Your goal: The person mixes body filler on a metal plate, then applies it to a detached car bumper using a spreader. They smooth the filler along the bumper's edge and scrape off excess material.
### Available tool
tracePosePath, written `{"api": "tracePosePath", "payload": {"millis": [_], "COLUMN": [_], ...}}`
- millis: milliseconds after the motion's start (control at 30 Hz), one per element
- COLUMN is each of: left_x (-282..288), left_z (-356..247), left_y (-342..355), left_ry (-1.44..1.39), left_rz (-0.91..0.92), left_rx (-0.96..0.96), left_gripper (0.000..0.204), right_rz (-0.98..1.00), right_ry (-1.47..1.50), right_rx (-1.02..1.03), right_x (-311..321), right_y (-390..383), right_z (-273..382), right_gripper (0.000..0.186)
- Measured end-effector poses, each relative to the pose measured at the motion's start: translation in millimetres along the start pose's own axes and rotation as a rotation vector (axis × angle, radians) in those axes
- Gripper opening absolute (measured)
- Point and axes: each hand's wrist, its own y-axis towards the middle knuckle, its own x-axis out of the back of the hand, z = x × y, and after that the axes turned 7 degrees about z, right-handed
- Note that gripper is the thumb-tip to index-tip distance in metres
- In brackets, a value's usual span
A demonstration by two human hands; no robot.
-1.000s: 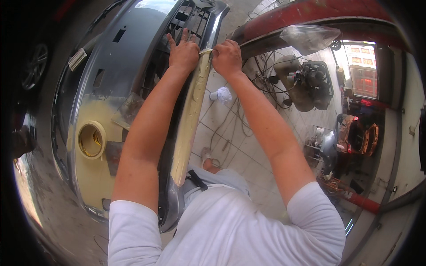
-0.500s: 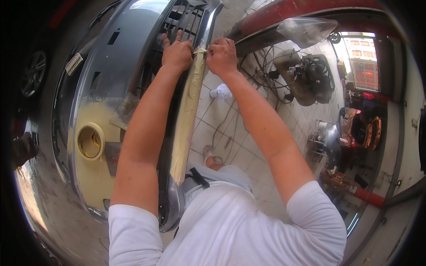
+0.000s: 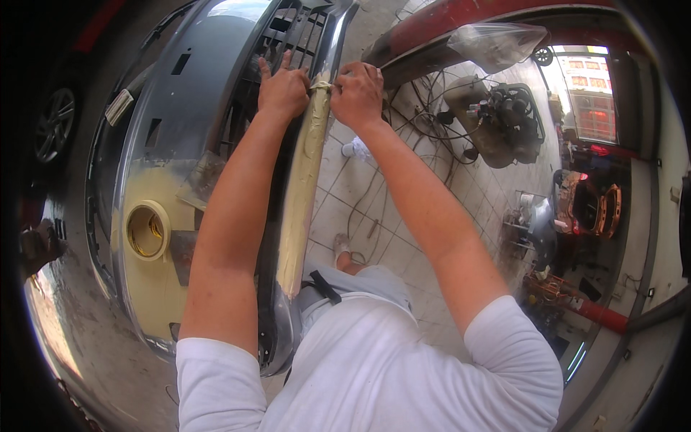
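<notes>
A grey car bumper (image 3: pixel 180 93) lies to my left, running away from me. Pale yellow filler (image 3: pixel 306 173) coats its right-hand edge, lumpy toward the far part and smoother nearer me. Across that edge, a thin pale strip (image 3: pixel 321 85) is bent between my hands. My left hand (image 3: pixel 283 93) pinches one end, its other fingers raised over the grille openings. At the opposite end my right hand (image 3: pixel 358 93) is closed with curled fingers. The fingertips partly hide the strip, so I cannot tell its material.
A roll of masking tape (image 3: pixel 165 234) rests on the bumper's yellowish patch. Right of the bumper, hoses run over the tiled floor (image 3: pixel 345 180) to a dark machine (image 3: pixel 511 122). A red beam (image 3: pixel 461 25) with a clear plastic bag (image 3: pixel 498 45) crosses the far right.
Both hands and the strip have shifted slightly toward me along the edge. A little filler now shows beyond the strip.
</notes>
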Motion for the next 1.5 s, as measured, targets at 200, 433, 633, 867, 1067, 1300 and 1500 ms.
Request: {"api": "tracePosePath", "payload": {"millis": [200,433,633,867,1067,1300,1500], "left_x": [-9.2,-1.3,-6.8,-9.7,-14.4,-9.8,-5.2], "left_z": [1.7,0.4,3.1,4.4,4.8,-0.2,-2.5], "left_y": [-5.4,-15.1,-14.4,-14.2,-16.0,-24.9,-34.9], "left_ry": [0.016,0.034,0.027,0.011,0.025,0.044,0.049], "left_rz": [-0.083,-0.021,-0.042,-0.039,-0.083,-0.048,-0.021], "left_rx": [-0.023,-0.052,-0.064,-0.072,-0.078,-0.057,-0.052], "left_gripper": [0.028,0.031,0.031,0.033,0.035,0.028,0.026], "right_rz": [-0.038,-0.042,-0.016,-0.001,-0.023,-0.066,-0.083], "right_ry": [0.029,0.018,-0.067,-0.010,0.003,0.001,0.015], "right_rx": [0.010,0.010,0.036,-0.028,-0.055,-0.063,-0.074], "right_x": [1.3,5.8,2.0,-2.6,-0.7,0.4,-1.6], "right_y": [-7.0,-19.3,-28.0,-32.1,-35.1,-42.5,-50.6], "right_z": [4.3,10.9,5.8,8.9,14.6,19.9,23.5], "right_gripper": [0.009,0.007,0.003,0.011,0.010,0.004,0.004]}}
